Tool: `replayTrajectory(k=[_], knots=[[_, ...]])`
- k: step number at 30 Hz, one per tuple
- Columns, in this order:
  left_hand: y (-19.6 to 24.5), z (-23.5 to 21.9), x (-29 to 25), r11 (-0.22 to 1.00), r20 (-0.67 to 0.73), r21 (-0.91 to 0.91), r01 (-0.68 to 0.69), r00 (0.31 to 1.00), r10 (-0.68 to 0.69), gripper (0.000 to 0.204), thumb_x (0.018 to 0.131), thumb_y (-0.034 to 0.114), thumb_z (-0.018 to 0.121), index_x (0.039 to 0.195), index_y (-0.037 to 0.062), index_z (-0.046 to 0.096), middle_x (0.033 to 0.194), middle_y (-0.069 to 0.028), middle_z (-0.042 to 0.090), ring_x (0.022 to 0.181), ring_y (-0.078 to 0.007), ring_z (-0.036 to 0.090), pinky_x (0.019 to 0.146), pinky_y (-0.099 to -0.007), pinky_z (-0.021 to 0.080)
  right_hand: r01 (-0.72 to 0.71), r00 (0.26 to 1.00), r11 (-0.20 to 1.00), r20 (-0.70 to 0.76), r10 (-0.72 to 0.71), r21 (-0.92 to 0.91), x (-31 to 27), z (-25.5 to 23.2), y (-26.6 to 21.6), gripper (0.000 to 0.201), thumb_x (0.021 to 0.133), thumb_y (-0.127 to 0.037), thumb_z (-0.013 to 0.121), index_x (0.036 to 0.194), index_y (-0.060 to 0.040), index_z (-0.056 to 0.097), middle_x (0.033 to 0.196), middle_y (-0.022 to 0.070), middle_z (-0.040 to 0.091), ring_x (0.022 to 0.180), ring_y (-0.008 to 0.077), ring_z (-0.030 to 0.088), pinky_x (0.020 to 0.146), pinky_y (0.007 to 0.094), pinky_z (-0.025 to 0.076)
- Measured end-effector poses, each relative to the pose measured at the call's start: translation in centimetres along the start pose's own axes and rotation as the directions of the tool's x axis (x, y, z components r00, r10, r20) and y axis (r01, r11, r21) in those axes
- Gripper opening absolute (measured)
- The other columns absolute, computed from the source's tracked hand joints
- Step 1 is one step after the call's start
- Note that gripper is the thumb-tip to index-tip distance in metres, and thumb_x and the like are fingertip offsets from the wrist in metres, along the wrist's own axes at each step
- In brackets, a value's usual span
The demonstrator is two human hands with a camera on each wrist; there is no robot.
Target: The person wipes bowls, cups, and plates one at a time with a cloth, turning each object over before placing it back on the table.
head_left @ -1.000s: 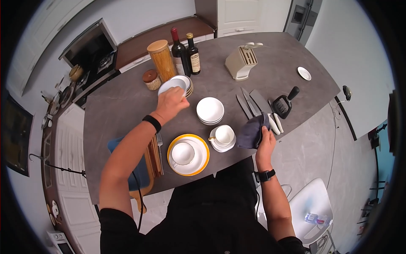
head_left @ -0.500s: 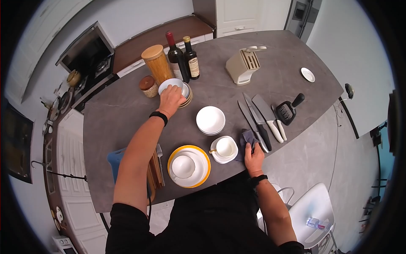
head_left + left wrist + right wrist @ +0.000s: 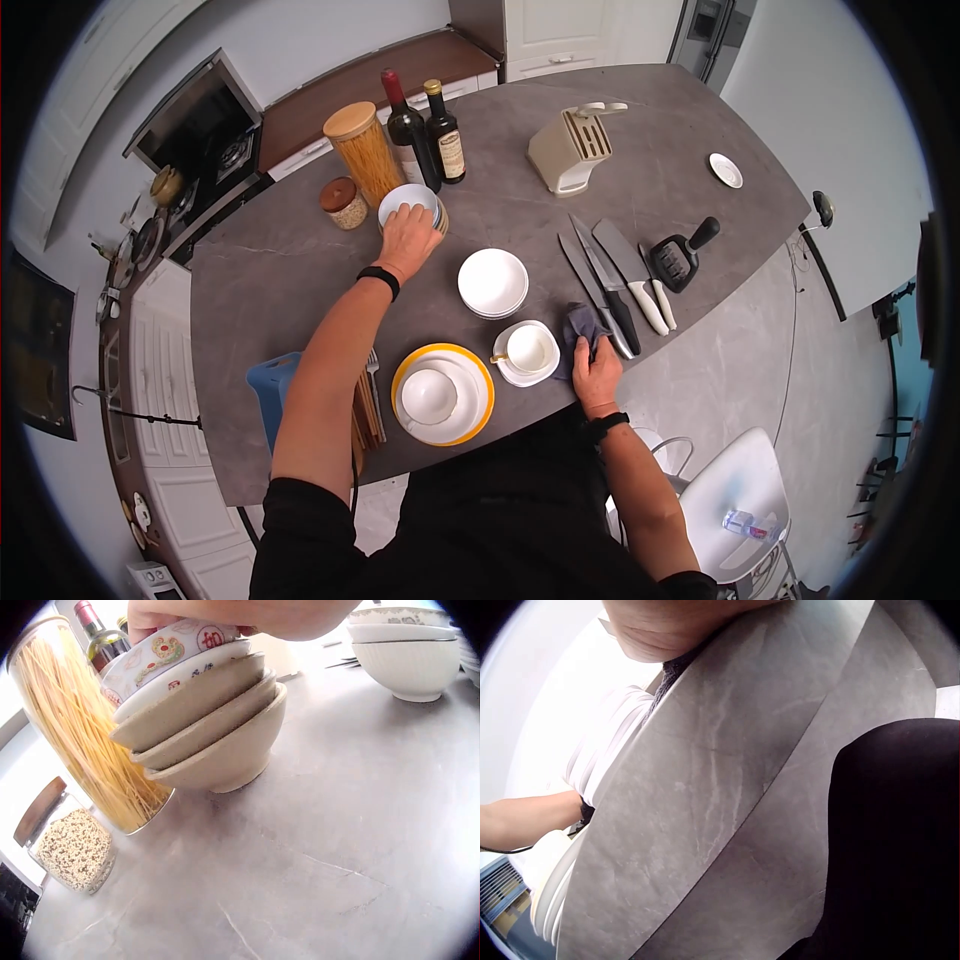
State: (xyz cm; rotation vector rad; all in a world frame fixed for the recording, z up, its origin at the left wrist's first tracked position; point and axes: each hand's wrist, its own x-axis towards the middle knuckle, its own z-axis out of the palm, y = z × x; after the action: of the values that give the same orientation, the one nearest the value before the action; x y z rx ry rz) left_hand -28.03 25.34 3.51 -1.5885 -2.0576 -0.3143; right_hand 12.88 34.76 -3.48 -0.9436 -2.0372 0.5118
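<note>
My left hand [image 3: 408, 235] reaches to the back of the grey counter [image 3: 290, 290] and grips the rim of a patterned bowl [image 3: 176, 649]. That bowl sits tilted on top of a stack of beige bowls [image 3: 217, 742]. In the left wrist view the left hand [image 3: 247, 615] covers the bowl's top. My right hand [image 3: 598, 360] rests on a dark cloth [image 3: 583, 322] that lies on the counter near its front edge, beside a white cup on a saucer [image 3: 528, 350]. From the right wrist the right hand [image 3: 682, 626] and a bit of cloth [image 3: 671, 671] show.
A spaghetti jar [image 3: 362, 150], a small jar [image 3: 343, 202] and two bottles [image 3: 408, 125] stand behind the stack. White bowls [image 3: 493, 283], a yellow-rimmed plate [image 3: 475, 400] with an upturned cup, several knives [image 3: 610, 280], a knife block [image 3: 568, 150] and a small dish [image 3: 725, 170] share the counter.
My left hand brought the patterned bowl down from the air onto the stack. My right hand lowered the cloth from the air onto the counter by the saucer.
</note>
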Motion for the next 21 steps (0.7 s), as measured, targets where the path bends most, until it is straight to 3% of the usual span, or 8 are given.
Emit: replayTrajectory(k=[3, 6, 9, 10, 12, 15, 18, 21], knots=[[0.4, -0.8, 0.2, 1.000, 0.004, 0.021, -0.001, 1.000, 0.001, 0.018, 0.081, 0.019, 0.070, 0.087, 0.0055, 0.061, 0.092, -0.0111, 0.057, 0.092, -0.0317, 0.056, 0.081, -0.0460, 0.045, -0.001, 1.000, 1.000, -0.001, 0.001, 0.004, 0.0, -0.1, -0.1, 0.034, 0.096, -0.023, 0.070, 0.076, -0.0017, 0.051, 0.066, 0.0195, 0.054, 0.059, 0.0418, 0.056, 0.056, 0.0498, 0.044], [1.9, -2.5, 1.0, 0.994, -0.011, 0.074, 0.081, 0.997, -0.080, 0.016, 0.081, 0.019, 0.069, 0.088, 0.0062, 0.061, 0.096, -0.0123, 0.057, 0.094, -0.0328, 0.054, 0.084, -0.0465, 0.043, -0.010, 1.000, 1.000, -0.003, 0.010, 0.004, 0.0, -0.2, -0.2, 0.034, 0.096, -0.023, 0.070, 0.077, -0.0014, 0.051, 0.066, 0.0200, 0.055, 0.060, 0.0419, 0.056, 0.056, 0.0495, 0.044], [4.7, -4.1, 1.4, 0.998, -0.101, -0.055, 0.022, 0.994, -0.027, 0.018, 0.083, 0.022, 0.069, 0.082, 0.0062, 0.061, 0.088, -0.0139, 0.060, 0.087, -0.0355, 0.058, 0.079, -0.0495, 0.046, -0.006, 1.000, 1.000, -0.008, 0.006, 0.006, 0.0, -0.1, -0.1, 0.034, 0.096, -0.022, 0.070, 0.077, -0.0013, 0.052, 0.067, 0.0203, 0.055, 0.061, 0.0421, 0.057, 0.057, 0.0493, 0.044], [5.8, -4.1, 1.0, 0.983, 0.023, -0.136, 0.121, 0.993, -0.119, 0.022, 0.083, 0.026, 0.070, 0.082, 0.0051, 0.063, 0.086, -0.0148, 0.062, 0.085, -0.0370, 0.061, 0.077, -0.0507, 0.047, -0.001, 1.000, 1.000, -0.013, 0.001, 0.006, 0.0, 0.0, 0.0, 0.034, 0.096, -0.022, 0.070, 0.077, -0.0013, 0.052, 0.067, 0.0203, 0.055, 0.061, 0.0422, 0.057, 0.057, 0.0493, 0.044], [8.1, -4.5, 0.0, 0.907, 0.282, -0.254, 0.336, 0.923, -0.263, 0.033, 0.084, 0.036, 0.070, 0.081, 0.0029, 0.067, 0.081, -0.0166, 0.066, 0.081, -0.0400, 0.065, 0.074, -0.0531, 0.050, 0.007, 1.000, 1.000, -0.015, -0.006, 0.008, 0.0, 0.1, 0.0, 0.034, 0.096, -0.022, 0.070, 0.077, -0.0014, 0.052, 0.067, 0.0204, 0.055, 0.061, 0.0423, 0.057, 0.057, 0.0494, 0.045], [9.7, -5.6, -0.5, 0.871, 0.603, -0.125, 0.476, 0.734, -0.314, 0.048, 0.082, 0.047, 0.069, 0.086, 0.0000, 0.074, 0.085, -0.0200, 0.074, 0.082, -0.0400, 0.073, 0.073, -0.0509, 0.054, 0.010, 1.000, 1.000, -0.010, -0.010, 0.012, 0.0, -0.1, 0.0, 0.033, 0.096, -0.022, 0.069, 0.077, -0.0015, 0.052, 0.067, 0.0205, 0.055, 0.062, 0.0424, 0.057, 0.058, 0.0494, 0.045], [9.4, -5.2, -0.9, 0.813, 0.735, -0.077, 0.577, 0.584, -0.345, 0.055, 0.083, 0.053, 0.064, 0.095, 0.0010, 0.078, 0.093, -0.0216, 0.076, 0.091, -0.0389, 0.074, 0.078, -0.0485, 0.055, 0.005, 1.000, 1.000, -0.006, -0.005, 0.013, 0.1, -0.1, -0.1, 0.034, 0.096, -0.023, 0.069, 0.077, -0.0015, 0.052, 0.068, 0.0206, 0.056, 0.062, 0.0426, 0.058, 0.058, 0.0495, 0.045], [9.2, -5.1, -0.8, 0.787, 0.767, -0.047, 0.615, 0.527, -0.365, 0.054, 0.084, 0.052, 0.062, 0.095, 0.0014, 0.078, 0.095, -0.0191, 0.077, 0.092, -0.0376, 0.074, 0.081, -0.0478, 0.055, -0.012, 1.000, 1.000, -0.003, 0.012, 0.020, 0.0, -0.2, 0.1, 0.034, 0.096, -0.023, 0.069, 0.077, -0.0015, 0.052, 0.068, 0.0210, 0.057, 0.063, 0.0430, 0.058, 0.059, 0.0498, 0.045]])
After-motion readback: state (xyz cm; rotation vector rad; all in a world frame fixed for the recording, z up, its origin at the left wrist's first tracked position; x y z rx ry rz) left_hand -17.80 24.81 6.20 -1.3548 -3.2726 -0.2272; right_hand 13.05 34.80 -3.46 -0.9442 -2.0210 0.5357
